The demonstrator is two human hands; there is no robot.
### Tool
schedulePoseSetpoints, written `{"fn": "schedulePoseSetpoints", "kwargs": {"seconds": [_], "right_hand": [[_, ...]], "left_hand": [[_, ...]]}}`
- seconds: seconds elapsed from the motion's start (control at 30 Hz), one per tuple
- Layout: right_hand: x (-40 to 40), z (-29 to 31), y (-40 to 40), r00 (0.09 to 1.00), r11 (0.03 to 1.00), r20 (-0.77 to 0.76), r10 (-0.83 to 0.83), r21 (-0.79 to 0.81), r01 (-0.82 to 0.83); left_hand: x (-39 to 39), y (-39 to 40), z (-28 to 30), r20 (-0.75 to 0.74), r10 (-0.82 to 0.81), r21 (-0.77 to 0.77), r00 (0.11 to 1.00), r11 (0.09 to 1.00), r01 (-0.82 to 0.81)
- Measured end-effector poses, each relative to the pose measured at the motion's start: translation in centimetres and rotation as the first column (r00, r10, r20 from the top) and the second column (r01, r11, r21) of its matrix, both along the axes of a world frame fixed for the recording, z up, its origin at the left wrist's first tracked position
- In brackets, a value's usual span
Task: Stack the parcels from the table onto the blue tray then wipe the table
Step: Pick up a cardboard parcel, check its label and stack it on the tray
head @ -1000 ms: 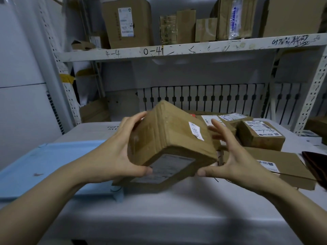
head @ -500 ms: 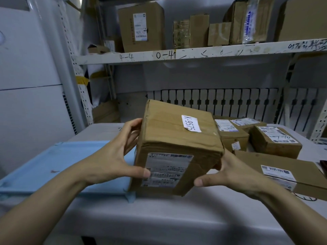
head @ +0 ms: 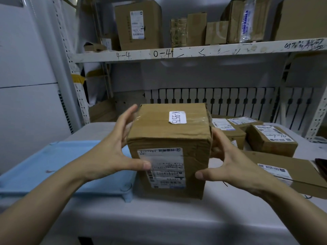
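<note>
A brown cardboard parcel (head: 169, 137) with a white "K-9575" sticker on top and a shipping label on its near face stands upright between my hands. Its bottom is at the white table (head: 177, 218), just right of the blue tray (head: 53, 165); whether it touches the table I cannot tell. My left hand (head: 113, 156) grips its left side, thumb on the near face. My right hand (head: 230, 165) holds the right side, thumb at the front edge. The tray holds no parcels.
More labelled parcels lie on the table to the right: two small boxes (head: 270, 138) (head: 228, 131) and a flat one (head: 283, 165). A dark object (head: 322, 167) shows at the right edge. A white shelf (head: 194, 52) with cartons runs overhead.
The parcel has turned from tilted to upright, its label face now toward me, and has come down beside the tray's right corner. Both hands stay on its sides.
</note>
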State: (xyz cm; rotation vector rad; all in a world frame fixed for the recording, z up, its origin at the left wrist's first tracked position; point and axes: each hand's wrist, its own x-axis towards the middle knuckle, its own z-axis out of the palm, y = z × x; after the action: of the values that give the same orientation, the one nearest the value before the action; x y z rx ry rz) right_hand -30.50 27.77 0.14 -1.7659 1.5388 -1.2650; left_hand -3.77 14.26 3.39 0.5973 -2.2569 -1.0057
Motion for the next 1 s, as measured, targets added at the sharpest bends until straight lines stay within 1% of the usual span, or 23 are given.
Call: {"fn": "schedulePoseSetpoints", "kwargs": {"seconds": [0.07,0.13,0.27,0.33,0.4,0.5,0.63,0.7,0.87,1.0], "right_hand": [[-0.1,0.1,0.1,0.999,1.000,-0.031,-0.013,0.000,0.013],[-0.2,0.3,0.2,0.999,1.000,-0.046,-0.027,0.014,0.027],[0.0,0.7,0.3,0.993,0.999,-0.106,-0.043,-0.009,0.042],[0.3,1.1,0.3,0.993,0.999,-0.115,-0.039,-0.008,0.038],[0.6,1.5,0.3,0.991,0.999,-0.128,-0.035,0.015,0.037],[1.0,1.9,0.2,0.980,0.998,-0.195,-0.037,0.034,0.045],[1.4,2.0,0.1,0.960,0.998,-0.274,-0.054,0.013,0.059],[1.4,2.0,0.1,0.961,0.998,-0.271,-0.063,0.001,0.065],[0.6,1.4,0.4,0.967,0.994,-0.234,-0.104,-0.035,0.099],[-0.7,0.1,0.5,0.985,0.994,-0.131,-0.112,-0.012,0.112]], "left_hand": [[0.1,0.2,0.9,-0.036,0.027,-0.080,0.999,0.996,-0.029],[0.2,0.5,1.8,-0.032,0.056,-0.161,0.998,0.985,-0.060],[-0.1,1.9,3.6,0.069,0.082,-0.328,0.994,0.943,-0.055],[-0.6,2.5,4.0,0.113,0.062,-0.365,0.992,0.931,-0.016],[-1.1,2.7,4.1,0.153,0.029,-0.340,0.988,0.940,0.025],[-1.5,2.3,3.8,0.219,0.006,-0.301,0.976,0.952,0.062],[-1.6,1.7,3.3,0.244,0.017,-0.282,0.970,0.958,0.054],[-1.4,1.4,3.0,0.236,0.006,-0.255,0.972,0.965,0.056],[0.1,0.0,1.9,0.194,-0.022,-0.120,0.981,0.992,0.045],[1.5,-0.7,1.1,0.123,0.002,-0.015,0.992,1.000,0.000]]}}
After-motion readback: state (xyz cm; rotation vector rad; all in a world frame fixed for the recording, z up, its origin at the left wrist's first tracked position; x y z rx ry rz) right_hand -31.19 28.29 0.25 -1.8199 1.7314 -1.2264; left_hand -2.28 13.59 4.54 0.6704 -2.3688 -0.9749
